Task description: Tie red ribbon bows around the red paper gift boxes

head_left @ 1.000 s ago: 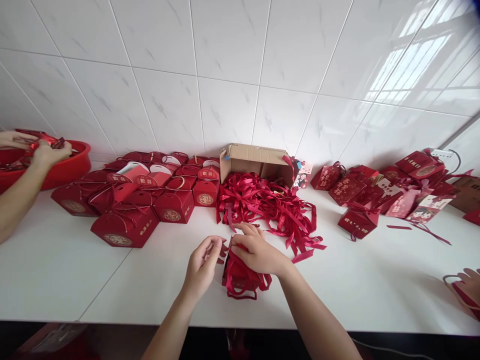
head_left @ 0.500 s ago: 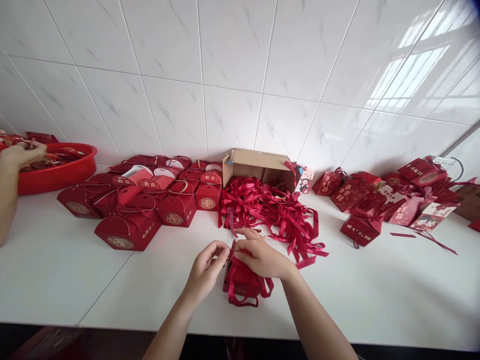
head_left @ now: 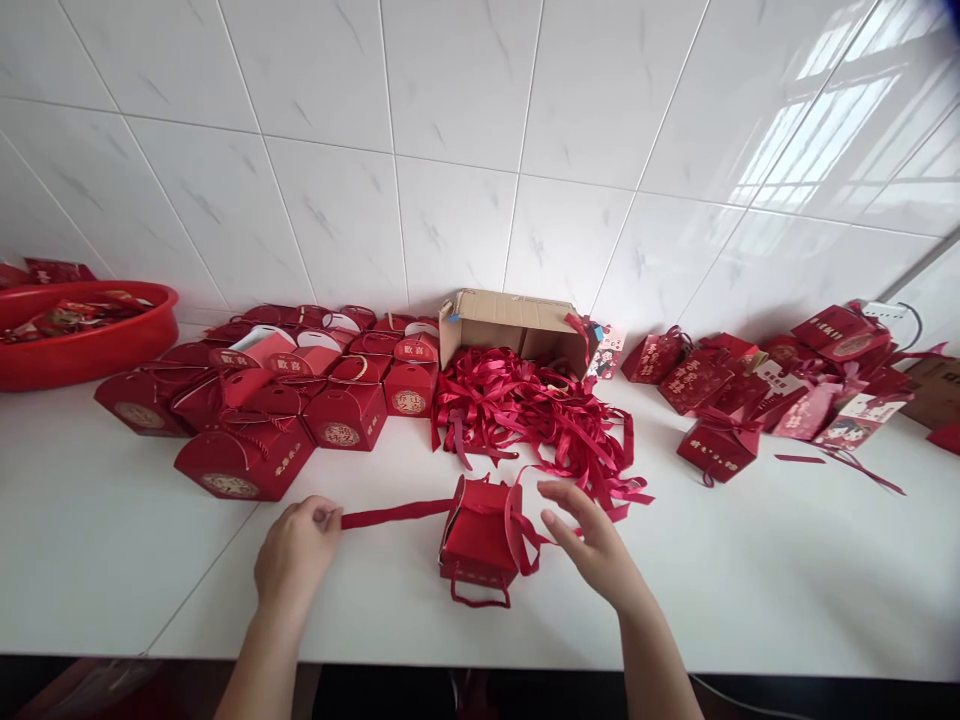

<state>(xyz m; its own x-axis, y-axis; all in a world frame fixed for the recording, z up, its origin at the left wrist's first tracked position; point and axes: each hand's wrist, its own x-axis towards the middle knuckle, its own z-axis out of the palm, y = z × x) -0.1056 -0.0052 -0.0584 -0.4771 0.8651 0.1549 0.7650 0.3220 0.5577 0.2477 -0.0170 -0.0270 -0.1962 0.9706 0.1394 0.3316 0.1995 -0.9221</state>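
A small red gift box point(head_left: 481, 540) stands near the front middle of the white table, its rope handle hanging toward the front edge. Left of it, my left hand point(head_left: 296, 545) pinches the end of a red ribbon point(head_left: 397, 513) that stretches from the box's left side. My right hand point(head_left: 592, 545) is to the right of the box, fingers apart and curved, holding nothing. More ribbon loops out of the box's right side near these fingers. Behind the box lies a heap of red ribbons point(head_left: 525, 400), spilling from a cardboard box point(head_left: 517, 310).
Several red gift boxes point(head_left: 345, 415) are grouped at the left, beside a red basin point(head_left: 142, 335) holding small packets. More decorated red boxes point(head_left: 718, 450) are piled at the right. A tiled wall point(head_left: 450, 230) rises behind the table.
My left hand has moved left, drawing the ribbon out straight. My right hand has come off the box to the right and opened. Another person's hand over the basin has left the view.
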